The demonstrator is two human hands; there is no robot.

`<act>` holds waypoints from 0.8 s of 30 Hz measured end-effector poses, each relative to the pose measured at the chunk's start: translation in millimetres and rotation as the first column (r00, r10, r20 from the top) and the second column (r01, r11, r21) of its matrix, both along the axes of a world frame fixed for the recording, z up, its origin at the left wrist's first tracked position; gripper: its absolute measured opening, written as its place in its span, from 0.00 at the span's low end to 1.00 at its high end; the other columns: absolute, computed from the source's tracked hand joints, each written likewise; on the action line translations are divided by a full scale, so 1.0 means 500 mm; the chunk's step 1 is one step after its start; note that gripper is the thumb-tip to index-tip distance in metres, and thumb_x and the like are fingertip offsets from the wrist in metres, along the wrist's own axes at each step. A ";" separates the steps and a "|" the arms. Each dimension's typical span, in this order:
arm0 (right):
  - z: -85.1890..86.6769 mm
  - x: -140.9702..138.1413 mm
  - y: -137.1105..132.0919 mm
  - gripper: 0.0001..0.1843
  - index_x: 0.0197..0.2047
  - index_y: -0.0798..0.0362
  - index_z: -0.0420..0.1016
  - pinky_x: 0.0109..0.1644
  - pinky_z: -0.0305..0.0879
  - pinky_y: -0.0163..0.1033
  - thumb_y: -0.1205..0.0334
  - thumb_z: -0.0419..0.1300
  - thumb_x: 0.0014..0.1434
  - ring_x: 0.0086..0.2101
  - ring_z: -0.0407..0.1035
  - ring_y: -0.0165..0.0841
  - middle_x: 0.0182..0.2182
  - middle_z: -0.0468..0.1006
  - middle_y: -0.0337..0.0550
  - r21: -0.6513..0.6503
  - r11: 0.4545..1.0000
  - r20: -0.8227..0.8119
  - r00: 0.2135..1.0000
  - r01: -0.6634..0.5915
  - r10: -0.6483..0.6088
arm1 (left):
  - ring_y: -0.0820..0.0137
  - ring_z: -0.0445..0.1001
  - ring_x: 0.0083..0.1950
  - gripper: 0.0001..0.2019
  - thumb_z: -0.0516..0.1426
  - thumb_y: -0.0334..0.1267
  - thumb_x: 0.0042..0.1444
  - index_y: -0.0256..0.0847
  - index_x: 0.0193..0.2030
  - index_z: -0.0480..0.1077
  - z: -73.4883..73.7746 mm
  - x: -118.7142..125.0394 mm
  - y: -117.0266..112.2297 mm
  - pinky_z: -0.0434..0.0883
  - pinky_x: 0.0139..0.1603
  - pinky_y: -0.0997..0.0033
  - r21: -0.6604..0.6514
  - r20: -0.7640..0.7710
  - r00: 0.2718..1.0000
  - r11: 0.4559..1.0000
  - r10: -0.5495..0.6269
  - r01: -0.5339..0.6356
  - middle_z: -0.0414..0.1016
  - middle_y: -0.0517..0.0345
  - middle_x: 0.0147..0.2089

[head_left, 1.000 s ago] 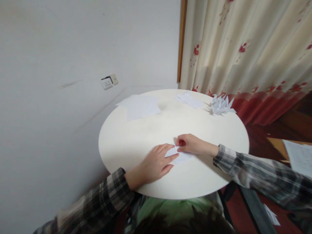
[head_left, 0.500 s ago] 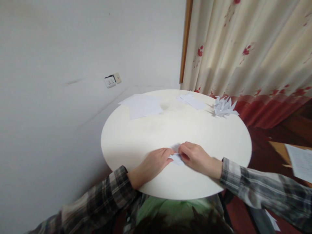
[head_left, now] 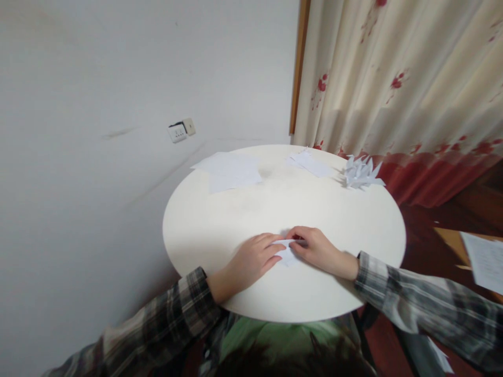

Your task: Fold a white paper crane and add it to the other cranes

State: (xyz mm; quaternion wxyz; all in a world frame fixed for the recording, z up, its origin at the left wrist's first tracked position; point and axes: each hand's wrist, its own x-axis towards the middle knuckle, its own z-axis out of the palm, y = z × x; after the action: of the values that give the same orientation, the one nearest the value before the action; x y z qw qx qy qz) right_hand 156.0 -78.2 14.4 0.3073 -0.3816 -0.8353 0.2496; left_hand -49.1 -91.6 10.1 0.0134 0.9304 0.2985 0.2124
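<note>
A small piece of folded white paper [head_left: 288,256] lies on the round white table [head_left: 220,220] close in front of me. My left hand [head_left: 255,260] reaches in from the left, its fingers on the paper's left part and upper edge. From the right, my right hand [head_left: 313,247] pinches the paper's upper right edge between thumb and fingers. Both hands rest low over the tabletop, and their fingers cover parts of the paper, so its full shape is hidden.
Large white sheets [head_left: 231,172] lie at the back left of the table. Smaller paper pieces [head_left: 310,163] are at the back, beside a pile of pointed folded paper shapes [head_left: 360,173]. A wall with a socket [head_left: 178,132] is left; a curtain [head_left: 396,84] hangs behind right.
My left fingers have spread further over the paper. The right hand has shifted slightly up, and the paper's upper edge now shows as a straight fold between the hands.
</note>
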 end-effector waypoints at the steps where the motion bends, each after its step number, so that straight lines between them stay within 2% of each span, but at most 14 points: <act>1: -0.002 -0.002 0.001 0.09 0.36 0.54 0.70 0.39 0.64 0.36 0.72 0.53 0.53 0.33 0.68 0.29 0.32 0.75 0.40 0.000 1.000 -0.015 1.000 0.002 -0.002 | 0.65 0.66 0.52 0.10 0.53 0.35 0.59 0.39 0.46 0.68 -0.002 -0.001 0.001 0.66 0.54 0.61 0.010 -0.001 1.000 1.000 0.004 -0.004 0.69 0.53 0.52; 10: -0.008 -0.025 0.023 0.08 0.36 0.54 0.68 0.39 0.62 0.36 0.72 0.54 0.53 0.34 0.66 0.30 0.33 0.73 0.41 0.010 0.999 -0.037 0.999 0.036 -0.036 | 0.62 0.64 0.54 0.08 0.52 0.34 0.60 0.40 0.39 0.73 0.003 -0.008 0.019 0.66 0.53 0.58 0.092 0.037 0.999 0.995 0.037 -0.040 0.68 0.50 0.53; 17: -0.007 -0.037 0.041 0.06 0.35 0.54 0.69 0.36 0.61 0.35 0.71 0.55 0.52 0.31 0.66 0.29 0.30 0.73 0.39 -0.025 0.999 -0.036 0.998 0.044 -0.044 | 0.63 0.66 0.47 0.08 0.51 0.32 0.60 0.36 0.35 0.72 0.004 -0.014 0.028 0.68 0.47 0.61 0.189 0.024 0.999 0.981 0.030 -0.034 0.71 0.52 0.46; 24: -0.011 -0.032 0.035 0.06 0.36 0.54 0.68 0.38 0.61 0.35 0.70 0.56 0.53 0.31 0.66 0.29 0.31 0.73 0.39 -0.010 0.999 -0.009 0.999 0.046 -0.046 | 0.64 0.66 0.47 0.09 0.50 0.31 0.60 0.36 0.35 0.72 0.002 -0.009 0.026 0.68 0.46 0.61 0.183 0.084 0.996 0.983 0.011 -0.026 0.71 0.51 0.46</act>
State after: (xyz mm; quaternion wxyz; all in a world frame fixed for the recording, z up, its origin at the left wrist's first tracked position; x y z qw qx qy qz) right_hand 140.1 -60.9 8.9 0.3150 -0.4009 -0.8236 0.2484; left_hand -53.4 -78.8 11.1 -0.0625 0.9153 0.2854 0.2774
